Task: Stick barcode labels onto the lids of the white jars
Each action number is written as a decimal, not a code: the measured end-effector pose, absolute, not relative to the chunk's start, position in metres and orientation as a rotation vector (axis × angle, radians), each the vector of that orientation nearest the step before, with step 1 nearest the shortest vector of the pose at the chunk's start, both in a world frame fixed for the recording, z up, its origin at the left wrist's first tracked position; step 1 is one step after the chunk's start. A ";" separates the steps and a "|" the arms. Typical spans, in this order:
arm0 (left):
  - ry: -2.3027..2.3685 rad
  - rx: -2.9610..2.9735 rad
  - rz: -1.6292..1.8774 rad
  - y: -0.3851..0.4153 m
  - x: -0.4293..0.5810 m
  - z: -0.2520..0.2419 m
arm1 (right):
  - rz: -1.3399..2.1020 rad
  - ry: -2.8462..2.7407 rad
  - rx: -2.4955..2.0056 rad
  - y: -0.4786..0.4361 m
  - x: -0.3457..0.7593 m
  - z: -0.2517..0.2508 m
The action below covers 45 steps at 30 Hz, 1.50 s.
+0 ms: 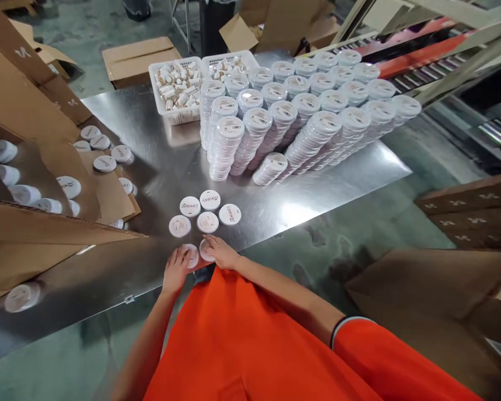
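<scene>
Near the front edge of the metal table, my left hand [177, 269] has its fingers curled over the side of a flat round white container [192, 255]. Close by on the right, my right hand [221, 252] grips a second round white container [206, 250], its fingers covering part of the top. Just beyond both hands lie several more of these discs, some showing a "beauty" print, like this printed one [230, 214], and others a plainer face with small text, like this one [207, 222]. The undersides of my hands and my thumbs are mostly hidden.
Tall stacks of round containers [256, 128] fill the table's far side, one short stack [270, 169] in front. Two white baskets [183, 116] hold small white-and-gold pieces. An open cardboard box [58, 225] with discs stands left. A lone disc [22, 297] lies front left.
</scene>
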<state>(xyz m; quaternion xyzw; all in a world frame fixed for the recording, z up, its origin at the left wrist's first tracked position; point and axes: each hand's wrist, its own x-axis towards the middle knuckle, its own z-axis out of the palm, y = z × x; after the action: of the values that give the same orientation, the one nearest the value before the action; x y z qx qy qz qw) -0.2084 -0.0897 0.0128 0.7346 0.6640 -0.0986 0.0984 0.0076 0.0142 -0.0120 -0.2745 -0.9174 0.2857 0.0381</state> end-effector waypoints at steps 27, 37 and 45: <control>2.304 1.869 -0.157 -0.003 -0.192 0.044 | 0.621 -2.761 -1.446 0.015 0.037 -0.002; 2.326 1.629 -0.234 0.033 -0.218 0.048 | 0.746 -2.831 -1.441 0.011 0.032 -0.003; 2.733 1.349 -0.015 -0.071 -0.236 0.073 | 0.671 -2.445 -1.758 0.054 0.052 0.012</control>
<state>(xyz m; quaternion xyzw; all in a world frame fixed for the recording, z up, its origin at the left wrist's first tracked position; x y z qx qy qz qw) -0.2361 -0.0713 0.0735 0.4420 0.8958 -0.0050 0.0469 0.0520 0.0541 0.0121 -0.5696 -0.7922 0.2173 0.0279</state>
